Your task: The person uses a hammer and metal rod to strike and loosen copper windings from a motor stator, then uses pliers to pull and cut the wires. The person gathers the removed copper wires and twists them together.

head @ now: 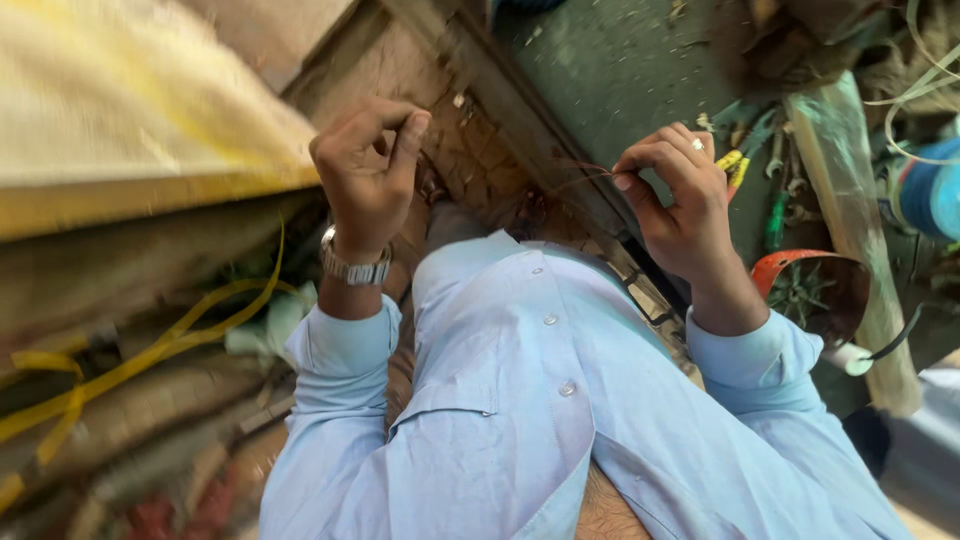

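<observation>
My left hand (368,170) is raised over a worn wooden board (480,150), fingers curled and pinched together; whether it holds the wire's end is too small to tell. A metal watch (353,266) sits on that wrist. My right hand (677,200) is closed with thumb and fingers pinching a thin reddish wire (585,176) that runs left from it toward the board. A ring shows on one right finger. Both arms wear light blue shirt sleeves.
Yellow-handled pliers and other tools (742,165) lie right of my right hand. A red-rimmed tin of small parts (812,285) stands lower right, beside a wooden post (850,220) and a blue spool (930,195). Sacks with yellow straps (140,350) fill the left.
</observation>
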